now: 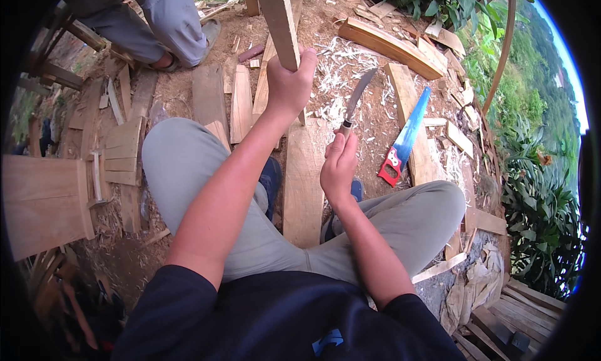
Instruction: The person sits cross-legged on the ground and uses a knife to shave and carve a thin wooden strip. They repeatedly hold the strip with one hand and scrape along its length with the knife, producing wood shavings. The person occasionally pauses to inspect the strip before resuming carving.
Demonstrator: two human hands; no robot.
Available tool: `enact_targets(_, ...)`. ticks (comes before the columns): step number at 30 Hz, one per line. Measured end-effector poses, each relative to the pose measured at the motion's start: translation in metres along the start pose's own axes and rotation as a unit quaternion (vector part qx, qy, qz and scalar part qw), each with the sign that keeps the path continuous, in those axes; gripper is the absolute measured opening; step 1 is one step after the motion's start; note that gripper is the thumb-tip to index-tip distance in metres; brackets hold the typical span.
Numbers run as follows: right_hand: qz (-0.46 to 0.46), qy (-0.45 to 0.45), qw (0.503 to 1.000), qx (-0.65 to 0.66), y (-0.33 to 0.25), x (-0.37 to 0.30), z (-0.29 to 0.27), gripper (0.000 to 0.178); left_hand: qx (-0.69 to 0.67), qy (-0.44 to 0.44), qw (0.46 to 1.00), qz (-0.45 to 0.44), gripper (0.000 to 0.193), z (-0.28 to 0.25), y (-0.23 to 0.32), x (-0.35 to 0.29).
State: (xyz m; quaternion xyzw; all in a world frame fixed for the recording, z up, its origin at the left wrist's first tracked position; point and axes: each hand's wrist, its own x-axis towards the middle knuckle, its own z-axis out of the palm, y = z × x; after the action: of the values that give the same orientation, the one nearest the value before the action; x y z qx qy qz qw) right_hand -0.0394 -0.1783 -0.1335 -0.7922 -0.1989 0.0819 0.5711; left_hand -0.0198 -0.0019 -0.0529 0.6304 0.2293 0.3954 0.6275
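Observation:
My left hand [289, 82] is wrapped round a long wooden strip [279, 23], which stands up from the plank between my feet and runs out past the top edge. In my right hand [339, 164] is a curved-bladed knife [360, 93], gripped by its pale handle, with the blade pointing up and away to the right. The blade is apart from the strip. Beneath both hands lies a wide wooden plank [303, 185], and the strip's lower end comes down near its far part.
A handsaw [408, 135] with a red handle and blue blade lies by a board [407, 98] on the right. Pale shavings [341, 67] cover the ground. A thick curved beam [391, 48] lies farther off. Another person's legs [178, 23] stand at the far left. Green plants [538, 192] line the right.

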Motion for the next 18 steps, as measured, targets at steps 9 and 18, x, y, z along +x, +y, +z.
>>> enact_targets(9, 0.086, -0.220, 0.938, -0.254, 0.038, -0.015, 0.009, 0.036, -0.019, -0.008, 1.000, -0.003, 0.030, 0.005, -0.003, 0.000)
enact_targets(18, 0.180, -0.186, 0.964, 0.062, 0.031, 0.007, -0.003, 0.040, -0.047, 0.007, 0.999, -0.006, 0.033, 0.001, -0.003, 0.004)
